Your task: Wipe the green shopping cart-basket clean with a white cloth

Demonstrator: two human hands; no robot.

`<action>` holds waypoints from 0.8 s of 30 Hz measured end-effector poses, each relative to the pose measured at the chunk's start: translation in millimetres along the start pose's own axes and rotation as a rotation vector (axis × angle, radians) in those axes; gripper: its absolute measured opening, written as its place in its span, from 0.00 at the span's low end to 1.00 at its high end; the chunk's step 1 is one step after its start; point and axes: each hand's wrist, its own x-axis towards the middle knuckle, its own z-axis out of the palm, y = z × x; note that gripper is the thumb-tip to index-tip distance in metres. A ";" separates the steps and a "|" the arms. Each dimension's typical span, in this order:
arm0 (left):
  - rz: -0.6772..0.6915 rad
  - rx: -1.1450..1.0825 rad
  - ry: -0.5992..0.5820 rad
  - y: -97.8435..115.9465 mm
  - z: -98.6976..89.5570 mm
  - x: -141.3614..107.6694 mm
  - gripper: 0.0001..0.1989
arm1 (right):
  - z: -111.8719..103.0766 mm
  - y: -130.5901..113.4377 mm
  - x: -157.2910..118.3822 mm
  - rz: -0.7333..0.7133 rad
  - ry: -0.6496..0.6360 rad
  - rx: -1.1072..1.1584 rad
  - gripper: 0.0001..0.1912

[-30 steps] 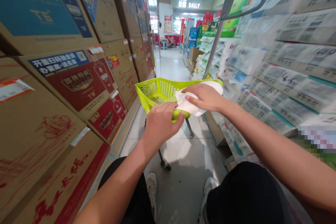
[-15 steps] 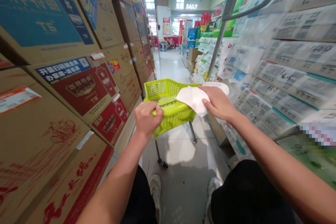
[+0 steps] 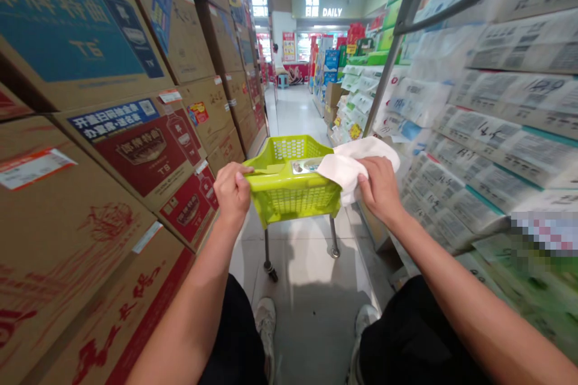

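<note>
A lime-green shopping cart (image 3: 300, 201) stands in front of me on thin metal legs with casters. My left hand (image 3: 232, 191) is closed around the left end of the cart's handle bar (image 3: 282, 182). My right hand (image 3: 382, 188) presses a white cloth (image 3: 344, 169) at the bar's right end, fingers curled into it. The cloth drapes over that corner and hides it. On the middle of the bar a printed label (image 3: 303, 166) shows beside the cloth's edge.
Cardboard cartons (image 3: 149, 138) are stacked along the left. Wrapped paper packs (image 3: 478, 132) line the right, with a grey metal post (image 3: 383, 81) before them. A tiled aisle (image 3: 293, 111) runs ahead to a blue stool (image 3: 283, 80) and a person (image 3: 277, 60).
My left hand has slid left to the handle's end. The right hand has shifted slightly right with the cloth, baring the label. The cart has turned to face me more squarely.
</note>
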 end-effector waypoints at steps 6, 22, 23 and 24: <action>-0.059 0.311 0.111 7.4 -5.6 2.9 0.14 | -13.9 -40.8 -1.7 0.031 -0.039 0.317 0.19; -0.048 0.190 -0.364 119.0 40.0 13.3 0.13 | -13.2 47.5 9.0 0.537 0.060 0.955 0.42; -0.060 0.224 -0.362 114.7 40.7 14.1 0.13 | -16.5 44.6 15.2 0.486 0.091 0.890 0.45; -0.073 0.253 -0.350 110.2 41.0 14.7 0.12 | -17.4 41.8 21.3 0.457 0.143 0.876 0.46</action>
